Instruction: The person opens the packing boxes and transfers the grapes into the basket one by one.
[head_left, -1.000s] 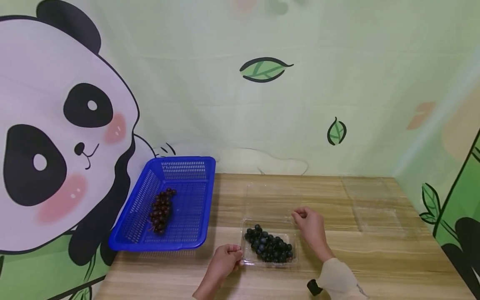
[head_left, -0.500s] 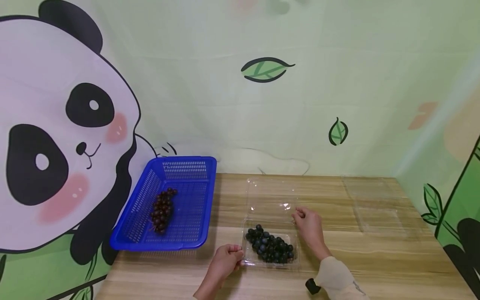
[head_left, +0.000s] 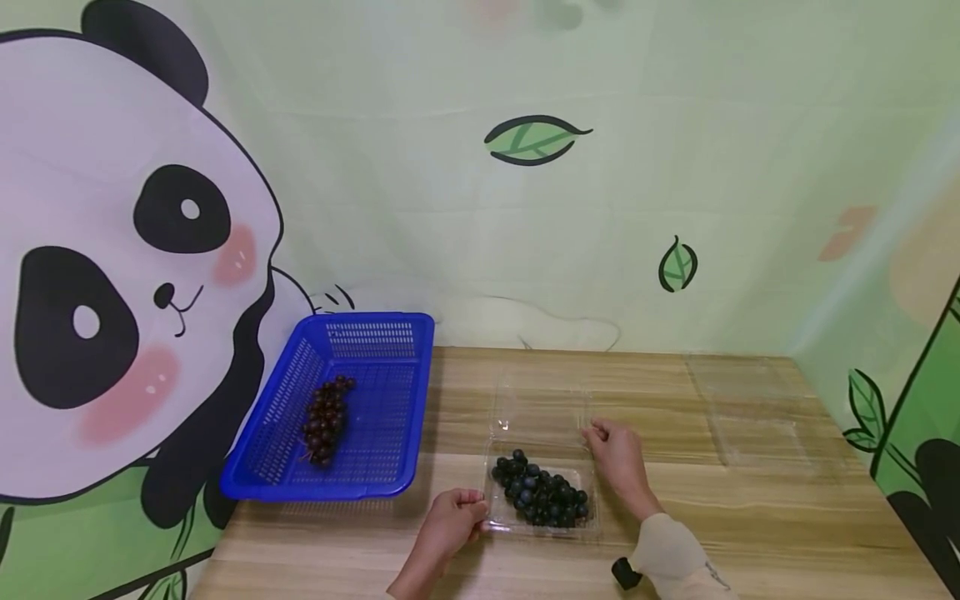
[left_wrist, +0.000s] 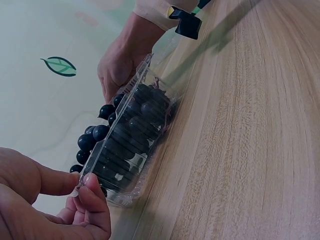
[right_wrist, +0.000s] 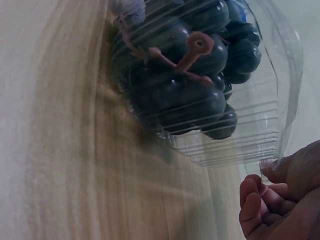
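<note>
Dark blue-black grapes [head_left: 536, 492] lie in the base of a clear plastic clamshell box [head_left: 498, 514] on the table. Its transparent lid [head_left: 540, 408] stands raised behind, toward the wall. My left hand [head_left: 450, 521] pinches the front left corner of the box rim between thumb and fingers, as the left wrist view also shows. With thumb and fingertips, my right hand [head_left: 621, 462] pinches a clear plastic edge at the back right, near where lid and base meet. Through the box wall in the right wrist view, a brown stem [right_wrist: 192, 52] shows among the grapes.
A blue slotted basket [head_left: 382, 417] stands on the left, holding a bunch of reddish-brown grapes [head_left: 325, 421]. More clear plastic packaging [head_left: 757, 417] lies at the back right of the wooden table [head_left: 750, 525]. A printed panda backdrop [head_left: 420, 200] rises behind.
The lid's outline and glints have shifted: its far edge rose a little, then came lower again. Both hands keep their grip almost in place, the right moving only slightly.
</note>
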